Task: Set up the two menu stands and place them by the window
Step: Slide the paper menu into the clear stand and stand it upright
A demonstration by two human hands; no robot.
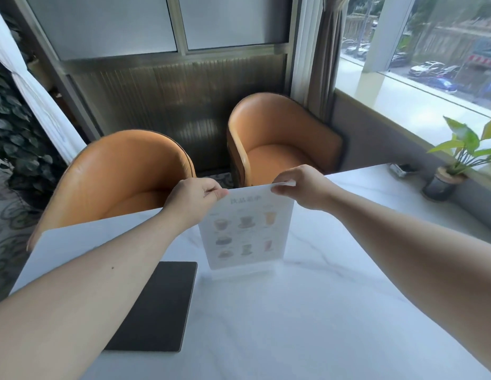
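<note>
White marble table [321, 311]: upright menu stand [245, 231], top corners pinched by my left hand [193, 198] and right hand [302, 187], arms outstretched.

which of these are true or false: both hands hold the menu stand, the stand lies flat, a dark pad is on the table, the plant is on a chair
Both hands, left hand and right hand, pinch the top edge of the menu stand: true.
The stand lies flat: false, it stands upright on the table.
A dark pad lies flat on the table: true.
The plant is on a chair: false, its pot stands at the table's window side.
</note>
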